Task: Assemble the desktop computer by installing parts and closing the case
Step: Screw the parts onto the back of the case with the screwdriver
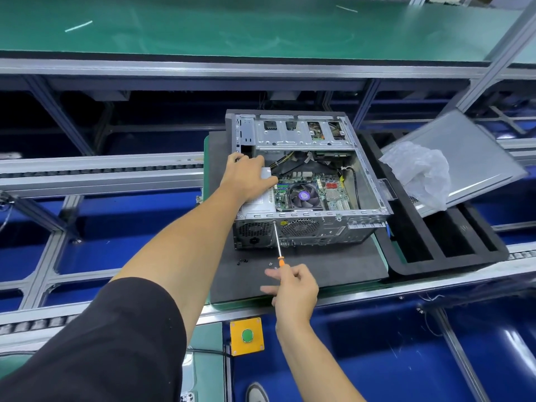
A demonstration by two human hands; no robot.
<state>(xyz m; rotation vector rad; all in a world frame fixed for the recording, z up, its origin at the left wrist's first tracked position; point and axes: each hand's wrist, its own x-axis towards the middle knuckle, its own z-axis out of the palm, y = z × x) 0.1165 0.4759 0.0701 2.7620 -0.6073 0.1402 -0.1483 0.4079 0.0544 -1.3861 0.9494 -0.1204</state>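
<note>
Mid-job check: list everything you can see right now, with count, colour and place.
computer case: 1, grey metal, open, on the mat
power supply: 1, silver, case's left side
screwdriver: 1, orange handle, tip at the case's rear panel
loose screws: a few, dark, on the mat
foam mat: 1, dark grey, under the case
side panel: 1, grey, tilted on the foam tray
foam tray: 1, black, right
plastic bag: 1, clear, on the panel
button box: 1, yellow, green button, near edge
left hand: on the power supply
right hand: holds the screwdriver

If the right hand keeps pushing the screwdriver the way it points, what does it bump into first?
Most likely the computer case: the screwdriver held by the right hand already has its tip at the back panel, beside the fan grille.
</note>
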